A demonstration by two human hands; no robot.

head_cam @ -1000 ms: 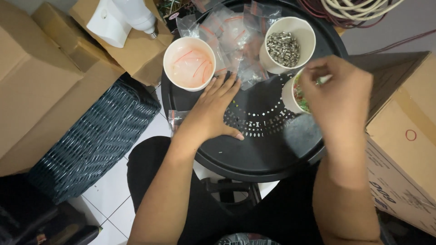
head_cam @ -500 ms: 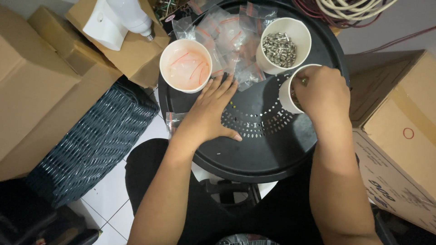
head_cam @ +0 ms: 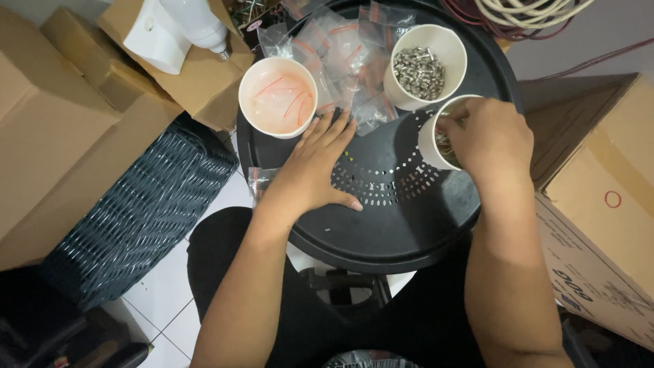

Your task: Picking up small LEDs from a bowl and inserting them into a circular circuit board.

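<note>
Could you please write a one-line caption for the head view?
Right hand reaches into a paper cup while left hand rests flat on black round tray.

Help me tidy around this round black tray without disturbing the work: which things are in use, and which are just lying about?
In use:
right hand reaching into a paper cup
left hand flat on the black tray
cup of metal parts
cup of red-striped bags
small clear bags

Lying about:
cardboard boxes
woven basket
white lamp holder
coiled cables

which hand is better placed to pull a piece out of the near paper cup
Right. The right hand already has its fingers dipped into the near paper cup, while the left hand lies flat on the black tray.
</note>
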